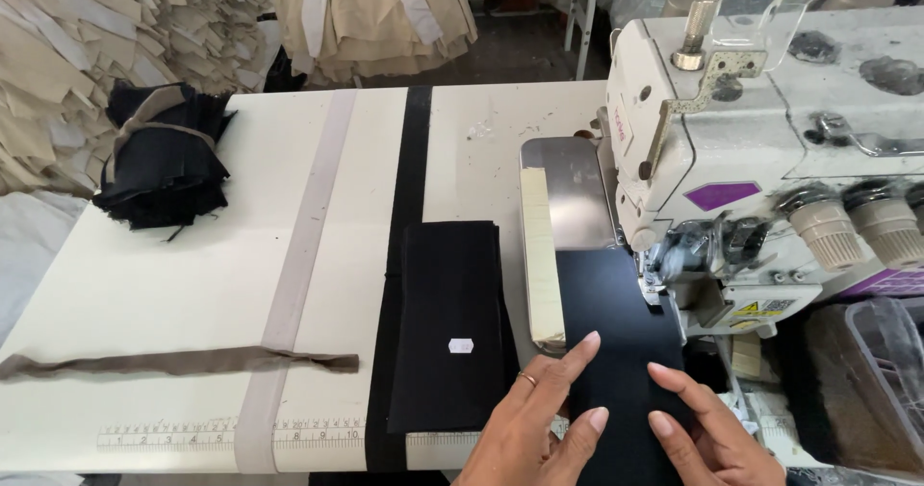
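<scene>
A black fabric piece [616, 332] lies flat on the sewing machine bed, its far end under the presser foot [653, 276] of a white industrial sewing machine [770, 140]. My left hand [539, 414] rests with spread fingers on the piece's near left part; a ring is on one finger. My right hand [707, 428] presses flat on its near right part. Neither hand grips anything. Just left of my left hand sits a stack of black fabric pieces [450, 327] with a small white tag on top.
A tied bundle of black fabric [164, 164] sits at the table's far left. A brown strip [183, 361] lies across the white table [144, 284], over a grey band [303, 255] and near a printed ruler [231, 435]. Beige fabric stacks [87, 53] stand behind.
</scene>
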